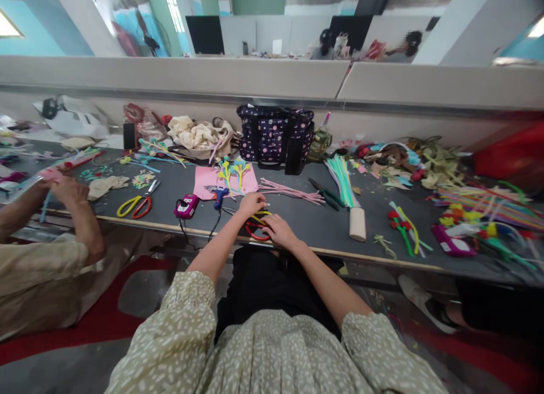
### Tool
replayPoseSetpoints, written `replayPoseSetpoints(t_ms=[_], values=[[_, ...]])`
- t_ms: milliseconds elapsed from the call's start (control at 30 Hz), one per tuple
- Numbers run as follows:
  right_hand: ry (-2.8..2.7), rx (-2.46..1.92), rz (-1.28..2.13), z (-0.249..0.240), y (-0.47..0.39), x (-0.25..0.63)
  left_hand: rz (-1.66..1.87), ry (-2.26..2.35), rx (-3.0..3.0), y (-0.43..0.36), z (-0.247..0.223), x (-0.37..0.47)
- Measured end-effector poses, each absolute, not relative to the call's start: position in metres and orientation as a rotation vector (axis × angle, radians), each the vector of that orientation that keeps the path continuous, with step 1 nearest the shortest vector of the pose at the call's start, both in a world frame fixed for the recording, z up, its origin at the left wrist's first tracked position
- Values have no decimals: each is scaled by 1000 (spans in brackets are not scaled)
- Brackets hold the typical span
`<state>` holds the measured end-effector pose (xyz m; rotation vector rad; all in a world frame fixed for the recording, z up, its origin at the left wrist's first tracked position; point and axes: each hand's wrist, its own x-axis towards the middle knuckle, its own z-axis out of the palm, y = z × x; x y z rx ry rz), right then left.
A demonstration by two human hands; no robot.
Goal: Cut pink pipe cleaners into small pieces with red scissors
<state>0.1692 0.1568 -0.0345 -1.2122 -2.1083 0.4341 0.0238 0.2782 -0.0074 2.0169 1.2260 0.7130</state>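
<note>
Near the table's front edge, my left hand (254,204) has its fingers drawn together over something small that I cannot make out. Beside it, my right hand (277,229) lies low over the table, fingers bent and close together. Scissors with red and yellow handles (258,238) lie beneath and between both hands. Left of my left hand is a blue glue gun (220,198) near a pink sheet (204,181) bearing yellow and blue pipe-cleaner pieces (233,173). Pink pipe cleaners (293,191) lie beyond my hands.
A dark patterned bag (272,134) stands at the table's back. Pliers (326,194) and green-white pipe cleaners (341,178) lie to the right. Orange-yellow scissors (138,204) and a purple device (186,206) are left. A co-worker's hands (63,184) work at far left.
</note>
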Motion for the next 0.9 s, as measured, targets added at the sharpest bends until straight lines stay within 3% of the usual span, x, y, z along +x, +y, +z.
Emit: replayPoseSetpoints(t_ms=[133,367,633,900], values=[[-1609,-1315,578,-39,155,184,681,1168,2032,283,-4,45],[-1336,-1360,587,-51,182,193,733,1095,1941,286,-7,52],[-1556,-1318,347,-36,191,205,717,893,1270,262,-10,66],[-1560,-1553,239,-28,237,251,843,828,1165,253,-21,73]])
